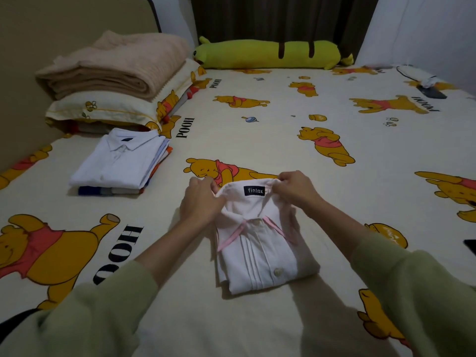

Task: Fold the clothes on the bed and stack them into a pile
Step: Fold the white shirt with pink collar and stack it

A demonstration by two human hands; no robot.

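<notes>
At the centre of the frame a folded pink shirt (260,243) is laid on the bed sheet (283,140), its long axis running from the collar at the far end to the hem at the near end. The collar is pinched at both corners — by the left hand (199,199) on the left side and by the right hand (296,188) on the right side, fingers curled on the cloth. The pile of folded clothes (121,163) is seen at the middle left of the frame, well apart from the shirt. The pile lies to the left and farther away — so the left hand is judged nearer to it, and a carry to the left is probably needed.
</notes>
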